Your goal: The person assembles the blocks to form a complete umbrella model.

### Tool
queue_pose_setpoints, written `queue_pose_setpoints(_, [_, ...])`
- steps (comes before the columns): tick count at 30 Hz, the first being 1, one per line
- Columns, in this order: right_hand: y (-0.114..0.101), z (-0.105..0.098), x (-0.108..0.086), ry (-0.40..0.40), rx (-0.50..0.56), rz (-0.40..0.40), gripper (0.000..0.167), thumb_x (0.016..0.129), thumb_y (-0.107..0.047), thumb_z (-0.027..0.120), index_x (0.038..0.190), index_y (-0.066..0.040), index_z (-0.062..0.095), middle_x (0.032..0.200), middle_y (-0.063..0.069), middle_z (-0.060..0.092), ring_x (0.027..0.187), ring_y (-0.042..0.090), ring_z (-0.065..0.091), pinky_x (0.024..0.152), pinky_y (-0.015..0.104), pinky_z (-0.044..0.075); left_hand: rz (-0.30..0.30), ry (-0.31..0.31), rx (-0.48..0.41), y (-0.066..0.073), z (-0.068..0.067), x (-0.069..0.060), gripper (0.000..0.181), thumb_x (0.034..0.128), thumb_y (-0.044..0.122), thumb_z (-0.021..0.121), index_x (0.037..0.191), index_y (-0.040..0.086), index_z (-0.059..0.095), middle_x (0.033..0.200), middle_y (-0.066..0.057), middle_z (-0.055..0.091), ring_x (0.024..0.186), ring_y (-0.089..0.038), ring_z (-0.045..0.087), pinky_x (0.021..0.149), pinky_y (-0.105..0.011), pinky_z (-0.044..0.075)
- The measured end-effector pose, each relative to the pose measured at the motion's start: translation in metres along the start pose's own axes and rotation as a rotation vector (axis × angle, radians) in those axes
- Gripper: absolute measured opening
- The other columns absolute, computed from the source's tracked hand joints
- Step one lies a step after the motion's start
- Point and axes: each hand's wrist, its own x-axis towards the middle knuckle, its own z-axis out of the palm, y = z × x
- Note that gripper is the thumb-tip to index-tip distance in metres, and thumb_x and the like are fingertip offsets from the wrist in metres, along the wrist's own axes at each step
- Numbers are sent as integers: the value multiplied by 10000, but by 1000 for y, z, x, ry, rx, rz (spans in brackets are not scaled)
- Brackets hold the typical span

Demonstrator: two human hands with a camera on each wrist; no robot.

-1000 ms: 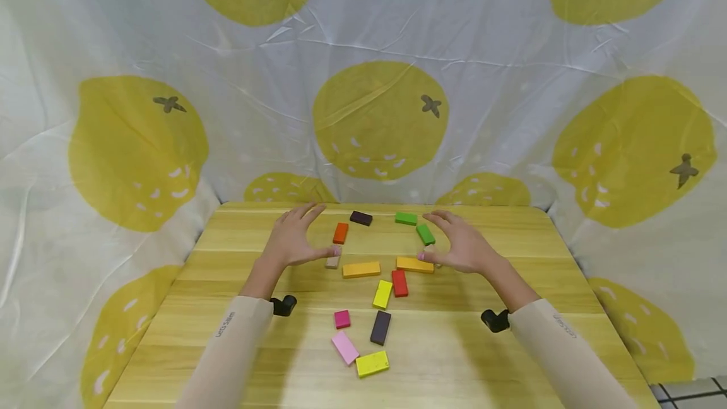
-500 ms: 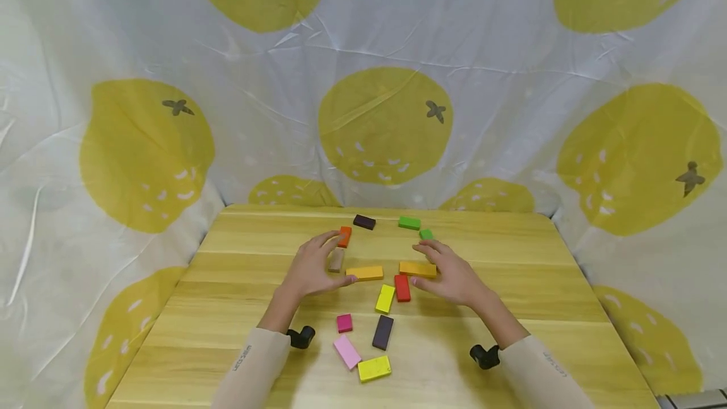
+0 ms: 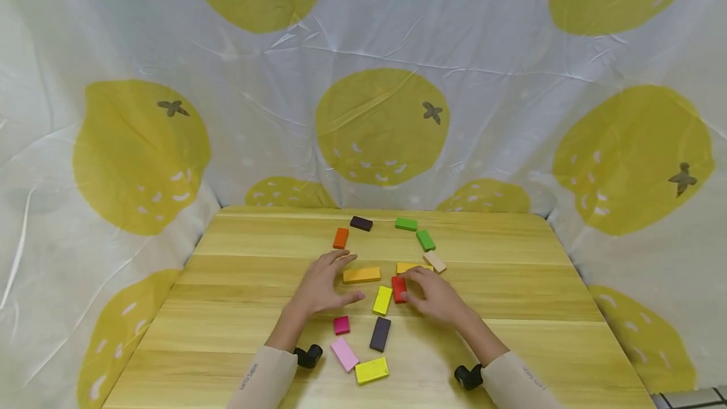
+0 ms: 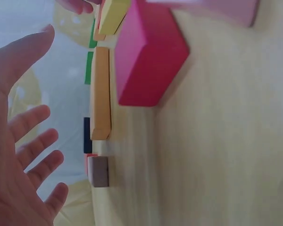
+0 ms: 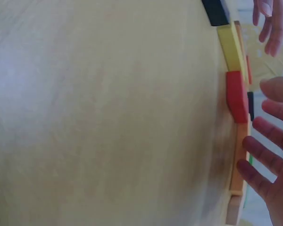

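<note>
My left hand (image 3: 320, 284) hovers with fingers spread left of a long orange-yellow block (image 3: 361, 275) and beyond a small magenta block (image 3: 341, 325). Nothing is in its grasp. My right hand (image 3: 436, 296) is held above the table, its fingers extended and its fingertips near a red block (image 3: 399, 290) and another orange-yellow block (image 3: 406, 267), partly covering the latter. Between the hands lie a yellow block (image 3: 383, 300) and a dark block (image 3: 380, 334). A greyish-beige block (image 4: 99, 172) shows in the left wrist view; the left hand hides it in the head view.
Farther back lie an orange-red block (image 3: 341, 238), a dark block (image 3: 361, 223), two green blocks (image 3: 406, 224) and a beige block (image 3: 435, 262). Nearer are a pink block (image 3: 344, 355) and a yellow block (image 3: 372, 371). A lemon-print curtain (image 3: 494, 131) hangs behind the wooden table (image 3: 238, 308).
Both hands have drawn back toward the person and come closer together. The right beige block is uncovered, while the left one is now behind the left hand. The blocks appear unmoved.
</note>
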Motion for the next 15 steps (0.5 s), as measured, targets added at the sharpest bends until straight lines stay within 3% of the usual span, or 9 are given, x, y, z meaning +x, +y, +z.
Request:
queue_pose_setpoints(6, [3, 10, 1, 8, -28, 24, 377, 993, -253, 692, 1355, -148, 672, 1368, 59, 619, 1257, 280, 610, 1046, 494, 526, 0, -32, -15, 2, 15, -1, 796, 860, 661, 706, 1510, 234, 538, 1578, -54, 476, 1495, -327, 392, 1202, -612, 313])
queue_pose_setpoints(15, [1, 18, 5, 31, 5, 37, 388, 990, -267, 708, 1355, -140, 679, 1355, 42, 617, 1247, 267, 614, 1034, 489, 534, 27, -16, -57, 4, 28, -7, 700, 886, 618, 716, 1454, 226, 599, 1539, -39, 515, 1455, -301, 441, 1191, -579, 353])
